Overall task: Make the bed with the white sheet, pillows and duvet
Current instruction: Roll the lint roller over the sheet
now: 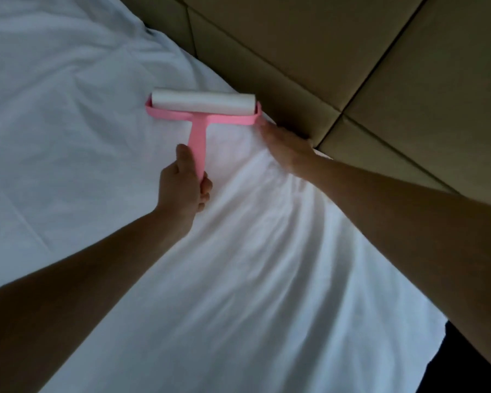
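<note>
Pink lint roller [199,109] on white sheet [253,265], handle gripped in left hand [183,188] — right hand [288,146], blurred, fingers straight, pressed flat on sheet beside headboard [323,52].

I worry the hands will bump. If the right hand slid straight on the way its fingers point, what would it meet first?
Probably the lint roller, at its pink right end. The right hand lies flat on the white sheet, fingers aimed there and very close; blur hides whether they touch.

Our left hand [183,184] holds the pink T-shaped plastic lint roller [201,109] on the white fabric sheet [68,143]; our right hand [288,150] rests right of it, beside the tan padded headboard [352,52].
</note>
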Motion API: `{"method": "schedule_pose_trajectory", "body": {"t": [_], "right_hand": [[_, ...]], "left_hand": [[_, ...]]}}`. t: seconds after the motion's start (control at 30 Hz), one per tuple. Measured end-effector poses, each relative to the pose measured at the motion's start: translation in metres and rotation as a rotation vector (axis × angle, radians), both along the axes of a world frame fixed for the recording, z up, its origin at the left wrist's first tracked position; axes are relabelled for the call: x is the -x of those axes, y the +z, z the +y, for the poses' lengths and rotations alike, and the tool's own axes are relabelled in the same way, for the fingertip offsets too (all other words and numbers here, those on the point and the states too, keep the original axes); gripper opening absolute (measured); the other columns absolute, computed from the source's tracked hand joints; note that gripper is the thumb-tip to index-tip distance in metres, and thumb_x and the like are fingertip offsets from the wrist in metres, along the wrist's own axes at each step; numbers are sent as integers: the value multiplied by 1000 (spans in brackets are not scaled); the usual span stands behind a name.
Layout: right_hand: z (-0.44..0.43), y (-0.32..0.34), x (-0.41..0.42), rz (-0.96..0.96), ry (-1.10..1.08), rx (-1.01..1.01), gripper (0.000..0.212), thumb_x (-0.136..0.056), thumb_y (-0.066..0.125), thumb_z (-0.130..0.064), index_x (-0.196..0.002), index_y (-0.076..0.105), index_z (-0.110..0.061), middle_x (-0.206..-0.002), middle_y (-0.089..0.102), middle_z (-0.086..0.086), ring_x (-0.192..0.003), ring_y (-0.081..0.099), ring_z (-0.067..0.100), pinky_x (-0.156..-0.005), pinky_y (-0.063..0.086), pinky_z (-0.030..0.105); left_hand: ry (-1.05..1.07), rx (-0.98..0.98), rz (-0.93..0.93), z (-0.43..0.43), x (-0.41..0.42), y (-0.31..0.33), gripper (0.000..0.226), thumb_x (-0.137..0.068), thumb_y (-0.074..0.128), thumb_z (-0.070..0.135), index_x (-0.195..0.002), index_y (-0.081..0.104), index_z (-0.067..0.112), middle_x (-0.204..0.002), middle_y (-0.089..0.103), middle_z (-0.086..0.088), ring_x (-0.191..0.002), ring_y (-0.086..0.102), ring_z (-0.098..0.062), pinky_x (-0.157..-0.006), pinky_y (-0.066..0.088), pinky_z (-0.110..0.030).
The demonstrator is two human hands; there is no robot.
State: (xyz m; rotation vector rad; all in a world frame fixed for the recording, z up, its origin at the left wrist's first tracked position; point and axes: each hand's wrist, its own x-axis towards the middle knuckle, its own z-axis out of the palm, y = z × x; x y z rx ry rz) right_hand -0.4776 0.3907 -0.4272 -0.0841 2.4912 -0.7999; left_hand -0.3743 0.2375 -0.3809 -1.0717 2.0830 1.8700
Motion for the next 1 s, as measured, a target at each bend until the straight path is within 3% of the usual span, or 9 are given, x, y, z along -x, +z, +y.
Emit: {"method": "schedule_pose_trajectory", "body": {"t": [0.17, 0.37, 0.47, 0.53, 0.57, 0.63, 0.7, 0.9, 1.0], "right_hand": [[1, -9, -41, 410, -77, 56, 73, -84, 12, -58, -143, 36, -22, -148, 38, 5, -138, 32, 22, -112, 21, 45], [-39, 11, -36, 1003, 143, 196, 47, -91, 38, -34, -126, 57, -9, -129, 59, 8, -125, 49, 28, -99, 35, 40], [-60, 14, -26, 1023, 251, 171, 49, -91, 36, -35, -127, 57, -9, -131, 57, 9, -126, 49, 28, -104, 34, 43], [-68, 13, -20, 999, 252, 123, 51, -92, 33, -36, -128, 56, -10, -132, 56, 9, -126, 49, 29, -106, 31, 41], [-69, 13, -15, 952, 227, 110, 53, -92, 30, -38, -131, 53, -11, -135, 54, 9, -129, 46, 29, -106, 27, 38], [-68, 15, -11, 811, 166, 94, 61, -90, 20, -44, -139, 43, -14, -144, 44, 7, -136, 35, 27, -109, 18, 34], [-69, 15, -11, 743, 172, 87, 68, -88, 14, -48, -143, 35, -16, -148, 37, 6, -140, 28, 25, -111, 12, 33], [-103, 26, -42, 974, 421, 181, 59, -91, 37, -44, -138, 44, -9, -144, 44, 11, -134, 39, 27, -110, 20, 41], [-128, 39, -65, 1061, 580, 303, 55, -90, 42, -43, -136, 47, -13, -143, 45, 9, -134, 41, 22, -109, 23, 40]], "left_hand": [[4, 117, 31, -23, -23, 23, 52, -100, 26, 43, -60, 41, 13, -39, 42, 4, -28, 31, -5, -33, 22, -11], [-34, 258, -109, -40, -9, 25, 55, -101, 20, 43, -63, 44, 11, -39, 46, 2, -26, 35, -6, -32, 22, -10], [-100, 316, -92, -27, 47, 12, 54, -102, 18, 38, -108, 57, 0, -67, 54, -9, -51, 52, -17, -43, 41, -24], [-68, 308, -104, -26, 70, 6, 49, -102, 20, 34, -135, 41, 4, -93, 61, -15, -79, 62, -28, -71, 55, -36], [-77, 320, -142, -29, 73, 2, 48, -102, 20, 35, -132, 44, 6, -96, 61, -16, -84, 62, -29, -77, 55, -38], [-129, 290, -187, -40, 66, -1, 56, -101, 16, 44, -94, 57, 8, -74, 56, -10, -62, 54, -21, -58, 49, -30], [-130, 221, -136, -55, 58, 0, 56, -100, 17, 48, -70, 48, 12, -60, 48, -5, -48, 42, -16, -48, 35, -24], [-230, 42, -12, -111, 8, 37, 53, -99, 25, 49, -63, 37, 12, -33, 33, 5, -26, 23, -6, -32, 16, -9], [-386, 124, -146, -158, -28, 62, 69, -70, 43, 77, -54, 41, 10, -33, 29, 4, -25, 19, -6, -32, 16, -8]]}}
